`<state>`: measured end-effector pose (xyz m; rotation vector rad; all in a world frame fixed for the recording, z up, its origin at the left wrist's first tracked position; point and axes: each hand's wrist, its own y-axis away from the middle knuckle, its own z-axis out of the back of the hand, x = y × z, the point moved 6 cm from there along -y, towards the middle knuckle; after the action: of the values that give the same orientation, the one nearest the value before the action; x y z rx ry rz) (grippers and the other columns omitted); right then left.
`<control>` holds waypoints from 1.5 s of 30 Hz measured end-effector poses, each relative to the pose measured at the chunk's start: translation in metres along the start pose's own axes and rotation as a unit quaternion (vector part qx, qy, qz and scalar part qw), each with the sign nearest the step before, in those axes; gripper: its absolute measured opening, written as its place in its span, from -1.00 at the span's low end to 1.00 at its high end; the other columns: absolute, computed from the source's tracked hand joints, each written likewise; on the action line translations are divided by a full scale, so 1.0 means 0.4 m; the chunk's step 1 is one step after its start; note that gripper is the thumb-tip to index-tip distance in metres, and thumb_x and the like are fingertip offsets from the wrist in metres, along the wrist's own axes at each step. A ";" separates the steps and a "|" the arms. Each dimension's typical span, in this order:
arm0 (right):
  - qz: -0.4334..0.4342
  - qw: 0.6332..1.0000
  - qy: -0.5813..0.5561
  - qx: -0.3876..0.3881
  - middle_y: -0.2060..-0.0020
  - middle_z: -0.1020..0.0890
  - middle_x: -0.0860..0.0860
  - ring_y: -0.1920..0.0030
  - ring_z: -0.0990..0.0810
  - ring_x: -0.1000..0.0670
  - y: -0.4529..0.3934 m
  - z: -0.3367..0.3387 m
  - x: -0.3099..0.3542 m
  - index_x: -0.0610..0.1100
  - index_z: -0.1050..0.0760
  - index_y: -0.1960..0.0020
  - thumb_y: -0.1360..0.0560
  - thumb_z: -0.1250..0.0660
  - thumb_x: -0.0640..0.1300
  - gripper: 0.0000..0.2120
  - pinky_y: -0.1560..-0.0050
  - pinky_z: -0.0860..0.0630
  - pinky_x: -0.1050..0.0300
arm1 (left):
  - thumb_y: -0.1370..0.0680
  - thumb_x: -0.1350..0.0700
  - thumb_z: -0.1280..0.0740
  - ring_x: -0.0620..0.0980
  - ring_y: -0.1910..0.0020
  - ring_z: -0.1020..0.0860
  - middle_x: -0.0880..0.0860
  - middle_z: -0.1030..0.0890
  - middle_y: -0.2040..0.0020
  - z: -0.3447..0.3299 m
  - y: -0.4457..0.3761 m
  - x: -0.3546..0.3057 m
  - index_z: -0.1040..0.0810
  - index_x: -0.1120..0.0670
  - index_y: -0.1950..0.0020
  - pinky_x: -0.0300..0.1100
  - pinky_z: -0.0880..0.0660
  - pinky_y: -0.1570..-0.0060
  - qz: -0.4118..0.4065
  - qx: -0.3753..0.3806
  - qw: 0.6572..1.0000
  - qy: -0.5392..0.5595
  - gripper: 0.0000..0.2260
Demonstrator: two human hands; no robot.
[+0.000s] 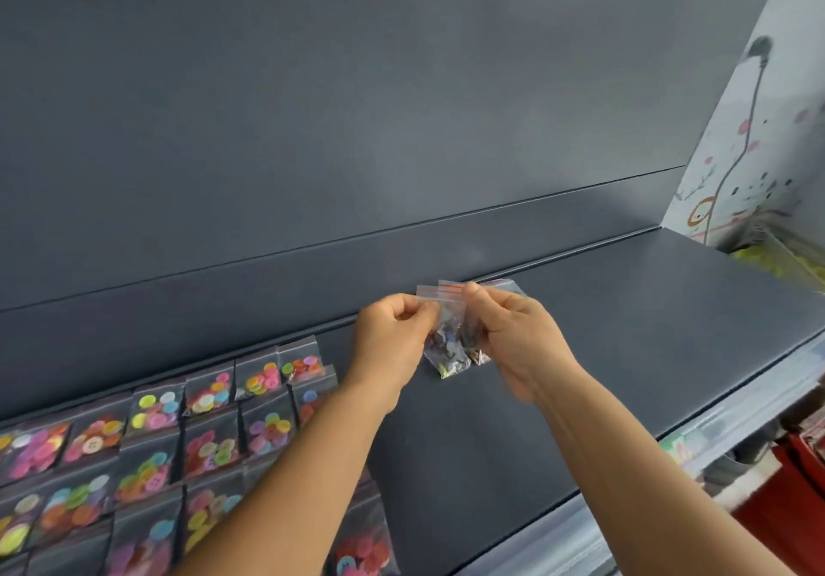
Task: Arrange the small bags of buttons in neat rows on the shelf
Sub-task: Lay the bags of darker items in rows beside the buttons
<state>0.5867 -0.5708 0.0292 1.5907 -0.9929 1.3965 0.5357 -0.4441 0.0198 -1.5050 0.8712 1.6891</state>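
- Dark grey shelf (625,330) is carrying rows of small clear zip bags (210,419) on its left portion; each is holding mixed coloured buttons (pink, yellow, green, orange, blue).
- Rows are running from the shelf's back ledge toward its front edge, bags touching or overlapping their neighbours.
- Left hand (393,343) is pinching the upper part of a held clear bag (444,343), fingers curled round it; this bag has a red seal strip and darker buttons are sitting in its lower half.
- Right hand (513,330) is gripping a small bunch of further bags (480,348), thumb pressed at their tops; exact count unclear.
- Held bags are hanging between the two hands, above the shelf's bare middle, right of the laid rows, apart from them.
- Beyond the shelf's right end, a white wall with decals (750,165) is showing.
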 end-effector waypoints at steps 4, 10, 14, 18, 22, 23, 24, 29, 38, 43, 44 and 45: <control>0.013 1.000 0.004 -0.008 0.36 -0.68 -0.07 0.38 -0.62 0.03 -0.054 0.091 0.011 -0.17 -0.66 0.15 -0.51 -0.34 -0.19 -0.86 0.34 -0.52 0.22 | -0.49 0.12 -0.39 0.03 0.19 -0.64 0.07 -0.69 0.20 -0.100 -0.015 -0.011 -0.64 0.09 0.15 -0.01 -0.59 0.04 0.000 -0.021 1.000 0.002 -0.92; -0.009 1.000 -0.009 0.009 0.33 -0.65 -0.10 0.39 -0.57 -0.01 -0.131 0.234 0.021 -0.12 -0.67 0.17 -0.50 -0.35 -0.15 -0.86 0.34 -0.49 0.22 | -0.51 0.12 -0.37 -0.11 0.32 -0.54 0.05 -0.67 0.23 -0.212 -0.010 0.008 -0.63 0.08 0.18 -0.17 -0.49 0.18 0.043 -0.049 0.998 -0.009 -0.90; -0.027 0.999 -0.010 0.036 0.34 -0.63 -0.12 0.37 -0.53 -0.04 -0.160 0.279 0.008 -0.14 -0.66 0.17 -0.50 -0.34 -0.15 -0.85 0.33 -0.45 0.18 | -0.53 0.14 -0.34 -0.25 0.47 -0.48 0.00 -0.64 0.28 -0.260 0.004 0.017 -0.64 0.16 0.13 -0.34 -0.42 0.34 0.057 -0.073 0.996 -0.015 -0.88; -0.039 0.998 -0.018 0.053 0.32 -0.64 -0.16 0.35 -0.55 -0.09 -0.183 0.297 -0.001 -0.18 -0.64 0.19 -0.50 -0.35 -0.17 -0.86 0.26 -0.51 0.09 | -0.53 0.12 -0.32 -0.21 0.46 -0.47 -0.04 -0.60 0.33 -0.280 0.010 0.013 -0.60 0.11 0.17 -0.25 -0.44 0.28 0.048 -0.096 0.993 -0.057 -0.87; -0.058 0.993 -0.001 0.103 0.20 -0.68 -0.21 0.21 -0.64 -0.20 -0.201 0.296 -0.014 -0.22 -0.65 0.12 -0.49 -0.36 -0.14 -0.85 0.02 -0.58 -0.09 | -0.50 0.10 -0.35 -0.14 0.34 -0.54 0.01 -0.67 0.22 -0.296 0.006 0.003 -0.60 0.07 0.12 -0.15 -0.52 0.20 0.041 -0.099 0.992 -0.069 -0.93; -0.061 0.991 0.007 0.115 0.24 -0.68 -0.19 0.26 -0.63 -0.14 -0.205 0.296 -0.017 -0.24 -0.64 0.11 -0.50 -0.36 -0.15 -0.84 0.11 -0.60 -0.01 | -0.49 0.11 -0.35 -0.14 0.34 -0.55 0.01 -0.68 0.23 -0.299 0.004 0.002 -0.61 0.08 0.14 -0.14 -0.54 0.17 0.038 -0.100 0.991 -0.081 -0.93; -0.065 0.990 0.021 0.122 0.30 -0.66 -0.15 0.33 -0.60 -0.07 -0.208 0.298 -0.019 -0.25 -0.64 0.10 -0.51 -0.34 -0.15 -0.83 0.23 -0.59 0.11 | -0.50 0.13 -0.34 -0.15 0.36 -0.55 0.01 -0.67 0.27 -0.301 0.002 0.002 -0.61 0.08 0.16 -0.14 -0.56 0.17 0.037 -0.104 0.990 -0.088 -0.92; -0.061 0.978 0.161 0.115 0.35 -0.52 -0.16 0.32 -0.43 -0.06 -0.237 0.347 -0.037 -0.16 -0.66 0.15 -0.51 -0.34 -0.11 -0.83 0.26 -0.44 0.11 | -0.53 0.17 -0.33 -0.18 0.44 -0.55 -0.01 -0.63 0.35 -0.283 0.002 0.041 -0.60 0.12 0.18 -0.17 -0.56 0.23 0.064 -0.138 0.984 -0.090 -0.89; 0.052 0.892 0.442 0.072 -0.12 -0.54 -0.03 -0.09 -0.54 -0.04 -0.254 0.405 -0.071 -0.06 -0.48 -0.28 -0.49 -0.34 -0.15 -0.64 -0.06 -0.42 0.18 | -0.55 0.10 -0.28 0.01 -0.02 -0.57 -0.03 -0.61 -0.08 -0.335 -0.013 0.052 -0.51 0.04 -0.14 -0.12 -0.50 0.05 0.025 -0.126 0.915 -0.382 -0.82; 0.111 0.839 0.516 0.130 -0.06 -0.51 -0.05 -0.12 -0.46 -0.11 -0.227 0.411 -0.094 0.00 -0.60 -0.07 -0.48 -0.32 -0.17 -0.80 -0.07 -0.44 0.09 | -0.61 0.10 -0.19 -0.03 -0.27 -0.31 -0.07 -0.45 -0.25 -0.381 -0.008 0.053 -0.47 0.02 -0.33 -0.16 -0.36 -0.20 -0.107 -0.022 0.840 -0.531 -0.71; 0.116 0.834 0.519 0.144 -0.02 -0.53 -0.05 -0.10 -0.47 -0.13 -0.222 0.407 -0.103 0.00 -0.62 -0.01 -0.47 -0.31 -0.18 -0.82 -0.05 -0.46 0.07 | -0.62 0.10 -0.17 -0.03 -0.27 -0.30 -0.08 -0.47 -0.26 -0.392 -0.009 0.064 -0.50 0.03 -0.31 -0.15 -0.35 -0.21 -0.116 0.004 0.834 -0.539 -0.71; 0.122 0.832 0.519 0.151 0.01 -0.54 -0.04 -0.07 -0.48 -0.13 -0.219 0.402 -0.107 0.01 -0.62 0.02 -0.47 -0.31 -0.18 -0.83 -0.03 -0.46 0.07 | -0.63 0.11 -0.16 -0.03 -0.26 -0.31 -0.08 -0.48 -0.26 -0.398 -0.011 0.077 -0.52 0.04 -0.30 -0.14 -0.36 -0.21 -0.114 0.021 0.831 -0.544 -0.72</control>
<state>0.7247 -0.6822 -0.0332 0.6363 -0.2977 2.2861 0.6203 -0.5744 -0.0263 -0.3749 0.0842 1.9121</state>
